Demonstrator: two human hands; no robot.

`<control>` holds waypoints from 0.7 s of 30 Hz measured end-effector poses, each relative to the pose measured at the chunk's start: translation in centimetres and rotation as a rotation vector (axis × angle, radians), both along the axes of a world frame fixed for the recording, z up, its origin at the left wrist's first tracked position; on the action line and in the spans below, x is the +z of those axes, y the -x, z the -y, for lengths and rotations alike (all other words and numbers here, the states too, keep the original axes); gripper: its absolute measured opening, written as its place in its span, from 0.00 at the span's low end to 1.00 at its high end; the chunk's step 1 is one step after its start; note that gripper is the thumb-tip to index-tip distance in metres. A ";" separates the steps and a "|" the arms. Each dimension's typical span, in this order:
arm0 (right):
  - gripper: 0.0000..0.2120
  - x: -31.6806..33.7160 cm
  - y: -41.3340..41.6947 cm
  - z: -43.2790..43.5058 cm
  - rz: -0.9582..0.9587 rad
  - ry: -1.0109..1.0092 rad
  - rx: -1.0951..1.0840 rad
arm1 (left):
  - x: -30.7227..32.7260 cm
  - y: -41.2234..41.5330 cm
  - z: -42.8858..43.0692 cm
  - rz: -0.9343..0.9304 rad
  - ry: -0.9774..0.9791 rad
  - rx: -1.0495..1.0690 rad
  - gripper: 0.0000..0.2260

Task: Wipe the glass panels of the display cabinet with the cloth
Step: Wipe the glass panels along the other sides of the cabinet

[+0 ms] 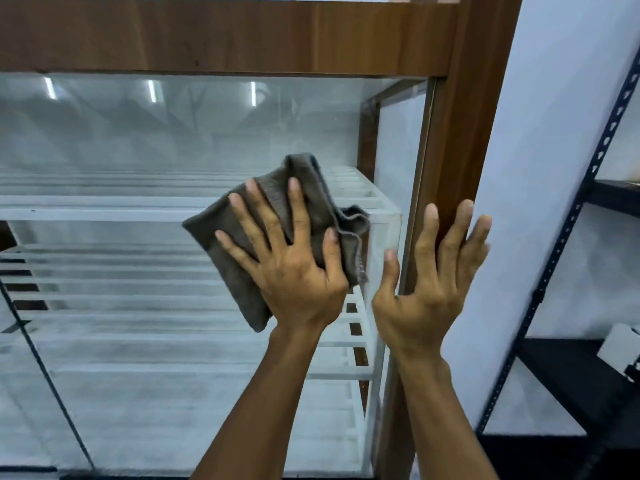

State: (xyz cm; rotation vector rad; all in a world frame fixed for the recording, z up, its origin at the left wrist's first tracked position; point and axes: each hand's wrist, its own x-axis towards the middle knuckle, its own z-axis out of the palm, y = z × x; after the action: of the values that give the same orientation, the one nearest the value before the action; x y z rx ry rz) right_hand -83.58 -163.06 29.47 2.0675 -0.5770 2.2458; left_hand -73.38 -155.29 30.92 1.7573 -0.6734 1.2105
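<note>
A display cabinet with a brown wooden frame (221, 32) fills the view, its front glass panel (145, 140) hazy and reflecting ceiling lights. My left hand (291, 261) presses a grey cloth (221, 233) flat against the glass near the panel's right side, fingers spread and straight. My right hand (436, 271) rests with straight fingers against the cabinet's right wooden post (460, 140), holding nothing.
White slatted shelves (104, 209) show behind the glass. A white wall (554, 133) stands right of the post. A dark metal rack (571, 216) with black shelves stands at the far right, a white object (623, 348) on one shelf.
</note>
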 end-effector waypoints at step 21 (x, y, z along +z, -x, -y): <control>0.23 -1.1 1.4 1.2 0.001 0.011 0.191 | -3.4 0.3 0.5 0.074 -0.093 0.010 0.30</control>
State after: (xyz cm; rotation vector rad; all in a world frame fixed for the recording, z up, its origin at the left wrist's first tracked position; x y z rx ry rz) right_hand -85.01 -164.23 28.33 2.2027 -0.3810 2.3422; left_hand -73.70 -155.75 27.50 1.8008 -0.7762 1.2736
